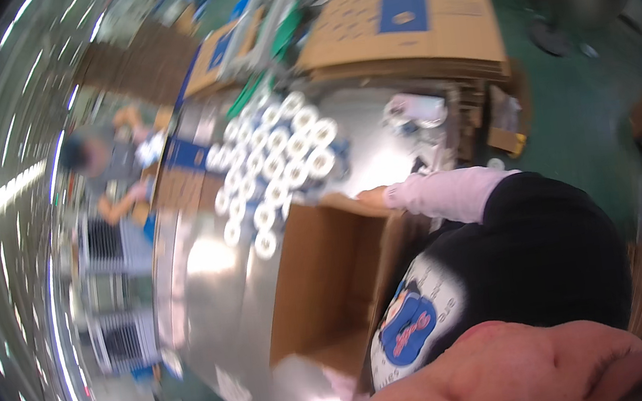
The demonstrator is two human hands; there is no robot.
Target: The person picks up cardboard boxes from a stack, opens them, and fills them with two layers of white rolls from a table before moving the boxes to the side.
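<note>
Bench (212,296) shows bare metal, polished and glaring with white reflections; the open box (331,280) on it is plain brown cardboard, matt and dry-looking inside; the flat cartons (412,26) stacked beyond are the same dull cardboard with a blue printed panel; the rolls (275,158) look white and faintly glossy, though blur hides their material; the right hand (373,196) comes out of a soft, pale pink cloth sleeve (450,192); the floor (585,109) is matt green.

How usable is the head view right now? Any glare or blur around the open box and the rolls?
Head view: motion blur smears everything; glare burns out the metal table beside the open cardboard box; the white rolls stay recognisable but soft; fisheye bends the edges; the right hand on the box rim is blurred.
</note>
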